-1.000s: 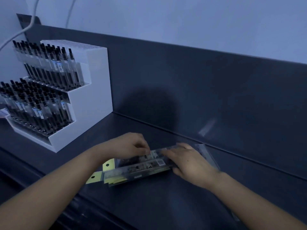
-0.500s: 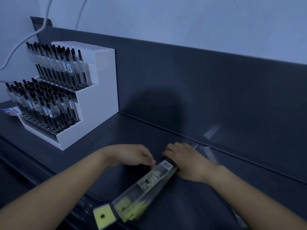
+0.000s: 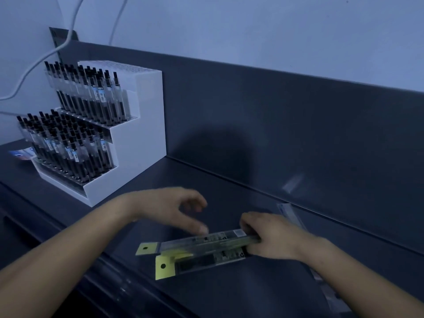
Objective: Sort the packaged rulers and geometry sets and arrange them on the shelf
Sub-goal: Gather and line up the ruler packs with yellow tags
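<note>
Two clear ruler packs with yellow hang tabs lie stacked on the dark shelf (image 3: 229,294). The upper pack (image 3: 206,242) sits slightly askew over the lower pack (image 3: 202,262). My right hand (image 3: 273,237) grips the right ends of both packs. Above the upper pack hovers my left hand (image 3: 174,210), fingers apart, its fingertips just touching or nearly touching the top edge. More clear packages (image 3: 291,214) lie behind my right hand along the back panel, mostly hidden.
A white tiered display (image 3: 137,138) full of black-capped pens stands at the left on the shelf. The dark back panel (image 3: 298,134) rises behind. White cables (image 3: 68,37) hang on the wall at upper left. A small blue item (image 3: 20,154) lies left of the display.
The packs pointed diagonally toward me half a second ago; they now lie nearly level, fanned into two. My left hand has opened and lifted off them.
</note>
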Tool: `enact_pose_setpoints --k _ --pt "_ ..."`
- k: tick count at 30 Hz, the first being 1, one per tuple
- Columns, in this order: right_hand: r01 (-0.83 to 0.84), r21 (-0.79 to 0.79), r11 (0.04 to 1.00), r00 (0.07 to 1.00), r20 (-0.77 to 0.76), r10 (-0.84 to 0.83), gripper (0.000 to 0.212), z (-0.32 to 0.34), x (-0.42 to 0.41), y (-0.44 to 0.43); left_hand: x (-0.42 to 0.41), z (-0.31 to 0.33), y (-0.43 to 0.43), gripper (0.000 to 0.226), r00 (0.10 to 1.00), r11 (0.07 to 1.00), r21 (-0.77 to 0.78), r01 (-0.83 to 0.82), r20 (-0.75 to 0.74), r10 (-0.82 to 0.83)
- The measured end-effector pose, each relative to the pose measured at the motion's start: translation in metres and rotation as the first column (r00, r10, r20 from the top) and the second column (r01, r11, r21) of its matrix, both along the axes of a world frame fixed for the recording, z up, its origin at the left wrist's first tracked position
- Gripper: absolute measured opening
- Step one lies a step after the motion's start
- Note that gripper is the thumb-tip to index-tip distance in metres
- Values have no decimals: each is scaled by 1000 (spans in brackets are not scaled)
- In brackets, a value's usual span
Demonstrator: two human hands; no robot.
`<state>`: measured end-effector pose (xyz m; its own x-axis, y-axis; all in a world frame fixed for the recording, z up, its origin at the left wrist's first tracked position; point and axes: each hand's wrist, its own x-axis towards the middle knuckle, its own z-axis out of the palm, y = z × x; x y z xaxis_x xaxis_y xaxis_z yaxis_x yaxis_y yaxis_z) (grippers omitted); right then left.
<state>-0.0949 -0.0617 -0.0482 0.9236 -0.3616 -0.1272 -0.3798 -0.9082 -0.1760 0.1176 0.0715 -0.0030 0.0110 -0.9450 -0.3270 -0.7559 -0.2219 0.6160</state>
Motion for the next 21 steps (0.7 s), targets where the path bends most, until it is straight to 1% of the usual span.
enact_pose_setpoints --k 1,2,3,4,5,6,8,10,11,13,14,15,17,18,21 --pt "11 48 999 1000 -12 -10 26 2 -3 2 -8 0 2 71 992 994 73 77 96 -83" --pt "13 86 996 999 -37 -10 31 5 -6 4 -17 -4 2 79 966 982 128 140 201 -164" --pt "6 112 994 998 -68 1 37 7 -8 6 -25 -10 1 81 924 970 155 189 305 -229" --pt "-4 131 991 995 -98 17 41 8 -9 8 -33 -17 0 77 884 963 153 222 385 -265" --pt "-13 147 989 992 -121 31 42 10 -8 10 -39 -23 0 68 864 965 125 231 429 -263" --pt "-19 164 986 990 -135 42 39 11 -8 12 -44 -27 -1 58 870 972 97 215 433 -236" --pt "-40 169 985 984 -163 68 31 13 -5 12 -51 -31 -4 43 894 978 96 184 397 -207" --pt "-58 168 984 974 -208 93 34 13 -2 13 -54 -30 -9 34 872 965 130 228 414 -261" --pt "-62 182 981 973 -206 100 36 12 -1 14 -55 -30 -11 30 863 957 145 251 415 -289" --pt "-42 192 980 985 -158 73 34 10 -2 18 -56 -32 -15 28 862 954 145 261 410 -298" --pt "-21 173 985 989 -140 46 30 12 -5 21 -56 -32 -17 27 863 961 116 253 422 -278" --pt "-6 120 993 990 -137 23 27 14 -9 22 -55 -31 -19 27 857 966 68 249 450 -253" --pt "36 -15 999 986 -161 -38 37 23 -22 18 -50 -28 -21 26 827 968 -17 249 523 -203" --pt "65 -49 997 982 -175 -73 40 26 -31 13 -47 -28 -22 26 813 967 -45 250 553 -185" --pt "172 -55 984 963 -200 -179 32 28 -57 -3 -42 -33 -25 28 790 956 -105 273 592 -160"
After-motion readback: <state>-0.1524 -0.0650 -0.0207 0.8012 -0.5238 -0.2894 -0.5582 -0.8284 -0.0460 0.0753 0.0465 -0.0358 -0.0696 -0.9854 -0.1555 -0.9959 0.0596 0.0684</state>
